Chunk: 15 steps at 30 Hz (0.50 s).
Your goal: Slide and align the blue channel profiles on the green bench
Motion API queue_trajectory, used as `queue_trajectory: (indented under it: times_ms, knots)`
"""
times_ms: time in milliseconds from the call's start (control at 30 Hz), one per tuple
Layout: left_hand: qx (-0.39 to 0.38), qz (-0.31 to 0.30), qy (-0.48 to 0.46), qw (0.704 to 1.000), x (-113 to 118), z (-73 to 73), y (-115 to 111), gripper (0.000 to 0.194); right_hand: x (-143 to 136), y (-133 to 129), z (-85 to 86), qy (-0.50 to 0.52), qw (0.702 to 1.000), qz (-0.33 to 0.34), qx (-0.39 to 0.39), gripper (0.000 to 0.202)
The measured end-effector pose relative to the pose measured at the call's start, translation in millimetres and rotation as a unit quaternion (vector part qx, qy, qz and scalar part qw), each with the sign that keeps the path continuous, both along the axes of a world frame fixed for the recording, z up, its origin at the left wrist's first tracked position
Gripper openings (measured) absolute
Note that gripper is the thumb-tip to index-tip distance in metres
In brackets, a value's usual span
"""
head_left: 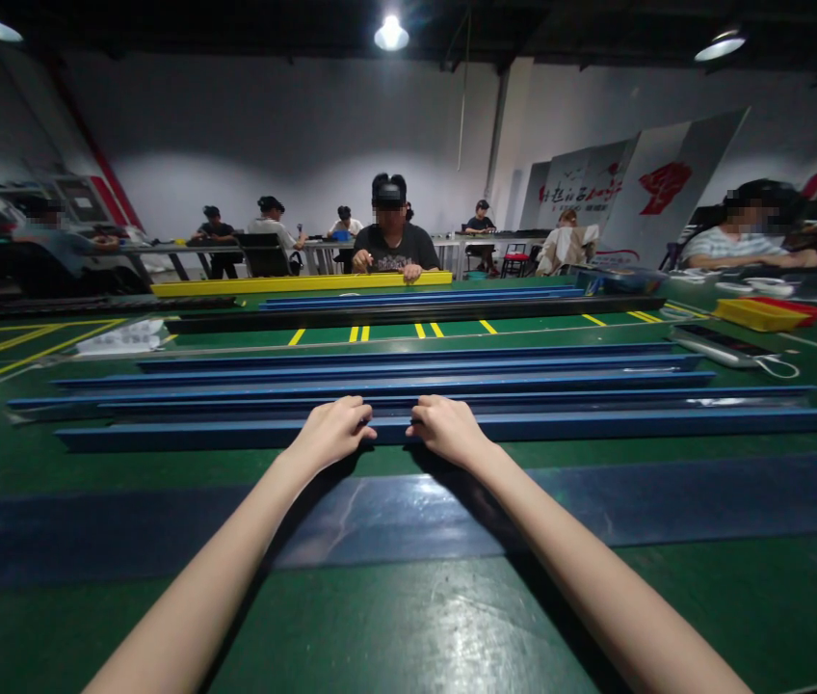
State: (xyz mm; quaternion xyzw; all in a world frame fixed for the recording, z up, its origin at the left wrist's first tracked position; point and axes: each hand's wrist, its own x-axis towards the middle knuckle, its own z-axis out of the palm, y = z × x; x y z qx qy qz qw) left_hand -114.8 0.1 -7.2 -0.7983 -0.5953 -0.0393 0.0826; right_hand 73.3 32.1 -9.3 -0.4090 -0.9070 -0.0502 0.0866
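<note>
Several long blue channel strips lie side by side across the green table [408,617]. Both my hands are on the nearest blue channel strip [596,425], close together near its middle. With fingers curled over the top edge and thumb on the near face, my left hand [336,427] grips it. My right hand [448,424] holds the same strip a short way to the right, its fingers curled likewise. Under my forearms a flat, glossy, clear-looking strip [669,501] lies across the table. My fingertips are partly hidden behind the strip's edge.
Behind the blue strips runs a long black strip [452,311]. Across the table a person [398,246] holds a yellow strip [293,286]. To the right are a phone-like device [723,345] with a white cable and a yellow tray [759,314]. Other people sit farther back.
</note>
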Motion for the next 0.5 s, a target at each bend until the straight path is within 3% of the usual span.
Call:
queue_trajectory:
  times_ms: [233,500]
  knots:
    - [-0.020,0.042,0.010,0.999,-27,6.3,2,0.014,6,8,-6.8,0.029,1.000,-0.002,-0.008,0.021]
    - [-0.042,0.058,0.034,0.997,-38,10.7,1,0.014,66,17,-7.3,0.067,0.994,-0.081,0.032,0.030]
